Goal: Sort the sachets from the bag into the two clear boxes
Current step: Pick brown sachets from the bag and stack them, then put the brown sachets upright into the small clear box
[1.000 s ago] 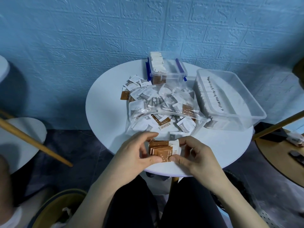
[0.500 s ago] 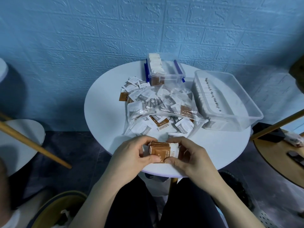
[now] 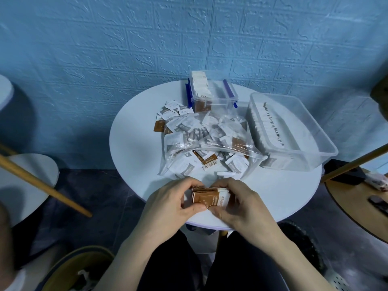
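You pinch the stack of brown sachets (image 3: 210, 199) between the fingers of your left hand (image 3: 168, 208) and right hand (image 3: 244, 206), squaring it, apparently for boxing, at the worktop (image 3: 134, 148) edge near the bag (image 3: 210, 143).

A round white table (image 3: 134, 164) stands against a blue wall (image 3: 126, 49) embossed with a brick pattern. Left of the table, a wooden pole (image 3: 45, 186) slants over a second pale round tabletop (image 3: 25, 185). Right of the table, another wooden pole (image 3: 354, 162) crosses above a brown wooden surface (image 3: 357, 198) that carries a dark flat object (image 3: 379, 203). Below the table lies a dark floor (image 3: 100, 196).
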Available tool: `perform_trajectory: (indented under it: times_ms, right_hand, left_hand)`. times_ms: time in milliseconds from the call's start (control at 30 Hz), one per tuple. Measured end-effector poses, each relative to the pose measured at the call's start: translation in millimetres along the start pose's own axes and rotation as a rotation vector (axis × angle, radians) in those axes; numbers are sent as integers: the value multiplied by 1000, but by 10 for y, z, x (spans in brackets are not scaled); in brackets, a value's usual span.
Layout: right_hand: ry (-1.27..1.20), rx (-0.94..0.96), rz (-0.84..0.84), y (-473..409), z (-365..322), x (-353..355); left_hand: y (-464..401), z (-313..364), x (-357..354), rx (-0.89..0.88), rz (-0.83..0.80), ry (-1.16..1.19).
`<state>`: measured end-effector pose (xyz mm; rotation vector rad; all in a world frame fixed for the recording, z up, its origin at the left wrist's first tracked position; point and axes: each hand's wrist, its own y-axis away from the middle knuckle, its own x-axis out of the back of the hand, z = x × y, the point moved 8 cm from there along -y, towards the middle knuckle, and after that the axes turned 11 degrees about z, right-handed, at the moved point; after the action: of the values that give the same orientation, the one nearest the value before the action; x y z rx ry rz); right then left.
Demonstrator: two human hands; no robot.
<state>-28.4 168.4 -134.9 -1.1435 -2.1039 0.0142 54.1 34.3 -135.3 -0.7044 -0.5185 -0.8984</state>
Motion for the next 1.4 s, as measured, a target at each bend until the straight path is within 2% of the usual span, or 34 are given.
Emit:
perform_trajectory:
  times_ms: [400,567,667,867,1000,1167,1300,1400]
  right_hand:
    - [36,102,-26,-5,-76,-8]
    - [8,114,19,-30,-103,1]
    - [7,121,33,-43,-125,14]
    - [-282,1,26,-298,-162,243]
    - [-516,-76,-4,-663,-289,319]
    - [-596,-109,-81,-1169,-286,395]
    - [-502,-71,-26,-1610,-154,549]
    - [-334,-58,78,-2053,24,773]
  left_hand:
    - [-24,33,-11,-71,-13,-14]
    - [-21,35,-83,-130,-99,-58]
    - [-47,31,-62,-116,-82,-13]
    - [-305,11,81,9,1,308]
    - [-688,74,143,38,27,364]
    - [-1150,84,107,85,-4,485]
    - [-1557,68,201,-27,49,395]
    - [-2012,-30,380,-90,227,257]
